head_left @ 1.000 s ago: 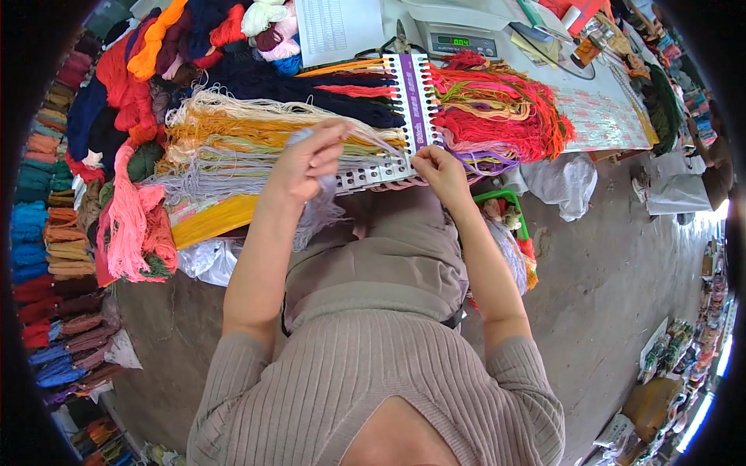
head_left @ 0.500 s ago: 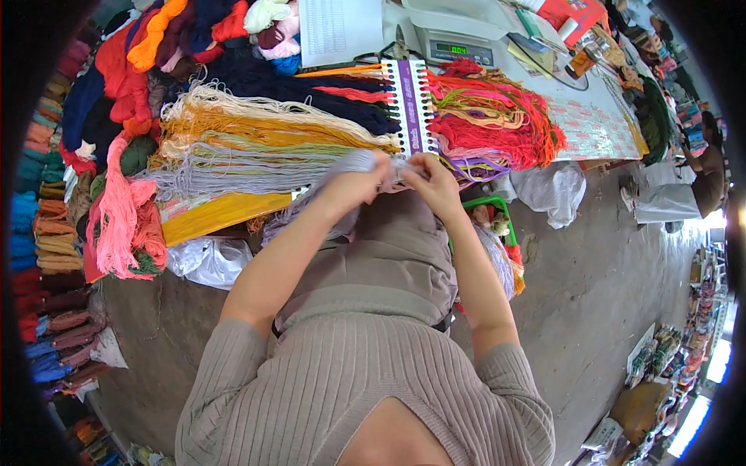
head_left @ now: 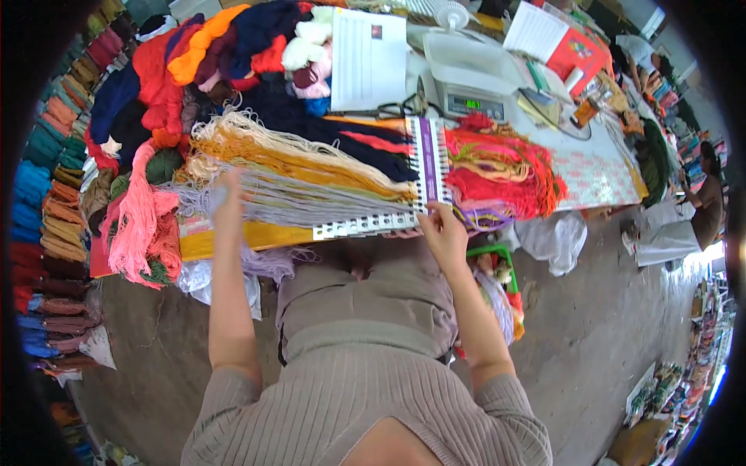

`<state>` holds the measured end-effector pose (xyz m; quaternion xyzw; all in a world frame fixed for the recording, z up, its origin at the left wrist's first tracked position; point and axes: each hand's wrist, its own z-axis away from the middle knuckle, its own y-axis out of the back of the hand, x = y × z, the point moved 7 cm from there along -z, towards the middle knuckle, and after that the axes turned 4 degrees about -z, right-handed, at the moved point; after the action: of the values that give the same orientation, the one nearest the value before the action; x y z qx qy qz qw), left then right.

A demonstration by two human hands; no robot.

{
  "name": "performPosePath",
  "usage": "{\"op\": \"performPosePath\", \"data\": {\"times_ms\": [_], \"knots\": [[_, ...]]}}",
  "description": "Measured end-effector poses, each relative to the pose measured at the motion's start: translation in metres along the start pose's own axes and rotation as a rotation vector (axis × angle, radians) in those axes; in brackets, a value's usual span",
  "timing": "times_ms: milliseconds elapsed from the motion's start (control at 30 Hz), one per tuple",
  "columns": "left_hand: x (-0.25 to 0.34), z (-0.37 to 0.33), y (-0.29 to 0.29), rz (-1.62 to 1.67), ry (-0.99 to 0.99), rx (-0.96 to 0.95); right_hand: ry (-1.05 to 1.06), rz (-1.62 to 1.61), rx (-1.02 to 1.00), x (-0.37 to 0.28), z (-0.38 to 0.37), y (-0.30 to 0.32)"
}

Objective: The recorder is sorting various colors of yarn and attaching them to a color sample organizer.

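A white and purple card strip (head_left: 429,159) with notched edges lies across the table. Long threads run through it, among them ochre thread (head_left: 287,159) and pale grey-lilac thread (head_left: 311,203) spread to the left. At the lower end of the strip my right hand (head_left: 446,239) is closed, thumb and forefinger pinched together; what lies between them is too small to make out. My left hand (head_left: 227,196) is over the far left ends of the grey-lilac thread, its fingers smeared by motion. Below the threads a white punched strip (head_left: 365,225) shows.
Coloured yarn hanks (head_left: 159,101) are piled at the back left, with pink hanks (head_left: 136,217) hanging nearer. Behind stand a digital scale (head_left: 474,97) and a printed sheet (head_left: 369,62). A green-rimmed basket (head_left: 497,252) sits below the table's edge at right. Scissors (head_left: 408,107) lie near the strip.
My left hand has swept left from the card strip to the thread ends. My right hand stays at the strip's lower end. The view has tilted, so the table sits lower.
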<state>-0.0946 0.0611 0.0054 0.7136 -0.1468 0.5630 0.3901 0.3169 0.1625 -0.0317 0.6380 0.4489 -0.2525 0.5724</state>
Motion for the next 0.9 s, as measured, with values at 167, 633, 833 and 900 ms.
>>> {"op": "performPosePath", "data": {"times_ms": [167,633,833,900], "knots": [[0.156,0.15,-0.099,-0.349,-0.852,-0.497,0.068,-0.679,-0.281,-0.1,0.038,-0.034],[0.133,0.163,-0.128,0.262,-0.002,-1.162,0.132,-0.386,-0.774,-0.189,0.055,0.014],[0.193,0.191,-0.062,0.926,-0.039,-1.754,-0.028,-0.638,-0.802,-0.128,0.05,0.031],[0.213,0.158,-0.05,1.205,-0.194,-1.4,-0.14,-0.652,-0.753,-0.104,0.059,0.025]]}}
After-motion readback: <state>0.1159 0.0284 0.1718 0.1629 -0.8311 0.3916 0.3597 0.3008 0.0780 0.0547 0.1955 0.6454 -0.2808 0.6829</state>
